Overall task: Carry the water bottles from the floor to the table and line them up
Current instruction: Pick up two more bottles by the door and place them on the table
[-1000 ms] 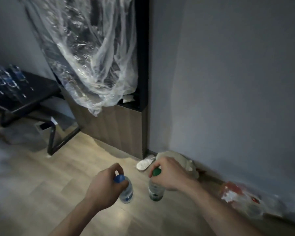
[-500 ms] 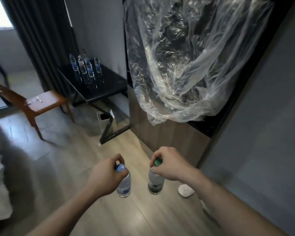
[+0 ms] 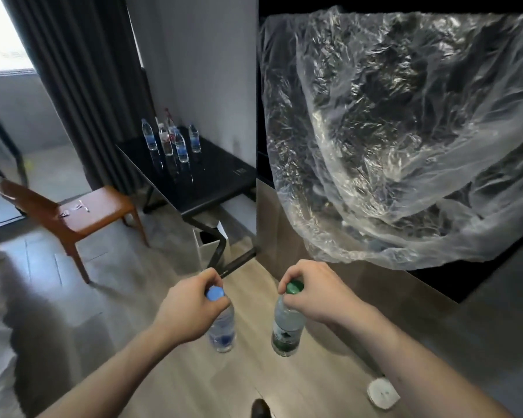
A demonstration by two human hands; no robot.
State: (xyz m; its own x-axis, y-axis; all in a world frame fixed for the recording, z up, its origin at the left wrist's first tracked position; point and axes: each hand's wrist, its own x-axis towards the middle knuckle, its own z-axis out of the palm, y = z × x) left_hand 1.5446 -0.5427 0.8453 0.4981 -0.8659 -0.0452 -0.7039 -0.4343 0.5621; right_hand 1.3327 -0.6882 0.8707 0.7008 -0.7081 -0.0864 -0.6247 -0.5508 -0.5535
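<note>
A dim room with a pale wood floor (image 3: 151, 375), dark curtains (image 3: 82, 86) and crumpled clear plastic sheeting (image 3: 399, 140) lies ahead. The left hand (image 3: 191, 309) grips a blue-capped bottle (image 3: 222, 327) by its neck; just beside it, the right hand (image 3: 314, 294) grips a green-capped bottle (image 3: 287, 330) likewise, both hanging above the floor. Well beyond the left hand, several bottles (image 3: 171, 140) stand on a black table (image 3: 212, 179), a brown chair (image 3: 85, 212) further left.
</note>
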